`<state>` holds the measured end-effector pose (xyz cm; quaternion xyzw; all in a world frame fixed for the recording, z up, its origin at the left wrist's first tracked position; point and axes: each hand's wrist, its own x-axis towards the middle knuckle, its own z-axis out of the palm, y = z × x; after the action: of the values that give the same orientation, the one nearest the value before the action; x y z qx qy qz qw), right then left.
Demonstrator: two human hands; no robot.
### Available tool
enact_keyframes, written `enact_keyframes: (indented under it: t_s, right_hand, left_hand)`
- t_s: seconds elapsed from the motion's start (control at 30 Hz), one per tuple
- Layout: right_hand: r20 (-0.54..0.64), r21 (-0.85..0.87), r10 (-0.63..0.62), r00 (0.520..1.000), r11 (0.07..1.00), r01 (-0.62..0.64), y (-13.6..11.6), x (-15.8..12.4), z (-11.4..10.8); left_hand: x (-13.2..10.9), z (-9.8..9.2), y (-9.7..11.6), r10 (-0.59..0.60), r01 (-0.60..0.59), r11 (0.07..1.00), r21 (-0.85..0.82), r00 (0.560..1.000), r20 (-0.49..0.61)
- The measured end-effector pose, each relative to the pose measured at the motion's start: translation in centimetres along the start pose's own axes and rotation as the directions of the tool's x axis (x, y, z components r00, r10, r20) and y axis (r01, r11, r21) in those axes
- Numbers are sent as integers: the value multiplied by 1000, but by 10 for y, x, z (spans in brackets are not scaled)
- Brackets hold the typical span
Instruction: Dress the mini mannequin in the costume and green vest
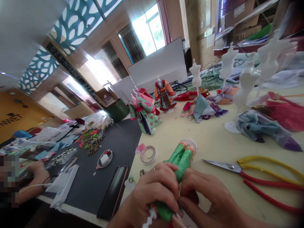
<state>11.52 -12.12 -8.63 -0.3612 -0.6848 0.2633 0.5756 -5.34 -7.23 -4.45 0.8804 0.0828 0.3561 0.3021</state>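
Observation:
A small green doll outfit (181, 164) with orange-trimmed trouser legs lies over the table in front of me, on a white doll mannequin (150, 218) whose neck end pokes out below. My left hand (155, 185) is wrapped round the middle of the outfit. My right hand (204, 196) presses its thumb and fingers together against the green cloth beside the left fingers; whatever sits in that pinch is hidden. To the right lie scissors (234, 167) with yellow and red handles. A roll of clear tape (148, 154) rests left of the outfit.
Dressed doll mannequins (144, 114) stand at the back, with bare white mannequins (248, 79) and doll clothes (266, 126) on the right. A phone (113, 191), a power strip (65, 185) and small trimmings (91, 141) lie on the dark mat. Another person's arm (35, 180) is at far left.

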Motion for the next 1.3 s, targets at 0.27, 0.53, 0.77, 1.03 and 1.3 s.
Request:
enact_keyframes:
  t_s: [0.27,0.53,0.77,1.03,1.3]
  right_hand:
    - [-35,39,33,999,999,-31,-3,-1,-3]
    - [28,-90,-236,971,967,238,3,-6,-10]
    - [56,-219,-282,958,933,287,-6,2,-24]
    - [-132,-269,-232,964,944,191,27,22,-26]
    - [-215,-413,-100,971,911,3,54,55,-24]
  left_hand:
    - [-3,3,-4,-9,9,1000,4,994,-106]
    - [-1,5,-6,-6,12,999,46,990,-141]
    - [4,4,-11,-13,7,999,-39,988,-156]
    - [69,-5,-11,-310,309,950,-52,901,-304]
    - [131,-7,-22,-731,519,669,-532,586,-349]
